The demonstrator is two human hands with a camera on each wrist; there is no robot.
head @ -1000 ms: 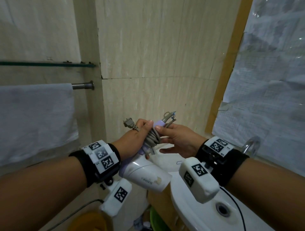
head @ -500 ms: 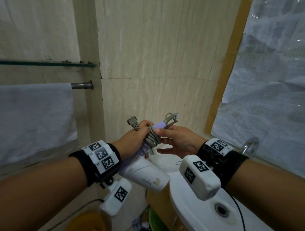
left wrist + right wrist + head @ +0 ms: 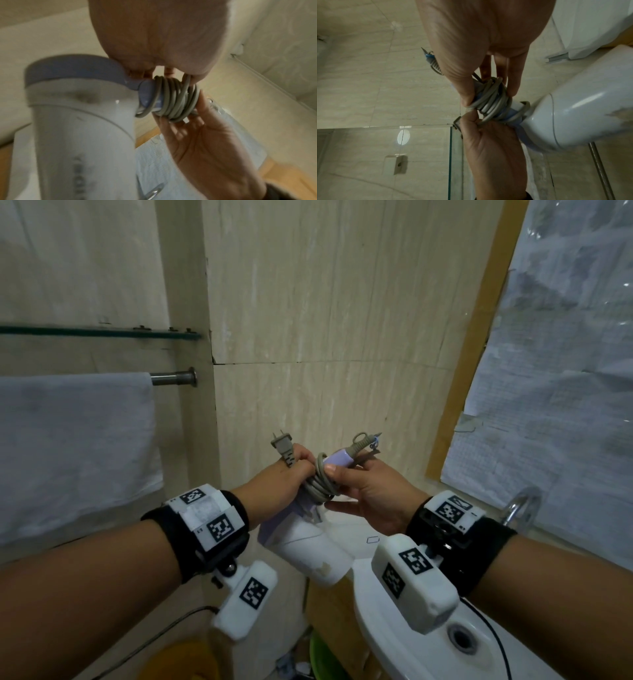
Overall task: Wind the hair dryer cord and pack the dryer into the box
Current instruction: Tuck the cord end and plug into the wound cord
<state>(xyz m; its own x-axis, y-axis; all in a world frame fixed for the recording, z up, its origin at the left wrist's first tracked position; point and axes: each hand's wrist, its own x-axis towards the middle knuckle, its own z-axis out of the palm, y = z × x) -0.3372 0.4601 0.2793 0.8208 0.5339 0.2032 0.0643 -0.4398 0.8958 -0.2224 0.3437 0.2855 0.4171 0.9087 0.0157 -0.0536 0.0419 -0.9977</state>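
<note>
The winding is nearly done: the left hand [image 3: 277, 491] grips the plug [image 3: 283, 447], and the right hand [image 3: 368, 494] pinches the cord [image 3: 320, 482] coiled round the dryer [image 3: 308, 546] handle between them. Next, tuck the plug; no box shows.

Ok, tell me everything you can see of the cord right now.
The cord is grey, round and rubbery-looking, wound in several close loops round the dryer's lilac handle, one looser loop sitting nearer the white body. Its flat two-pin plug sticks up free beyond the left hand, which pinches the cord's end. The right hand presses its thumb on the coil, fingers under it.
</note>
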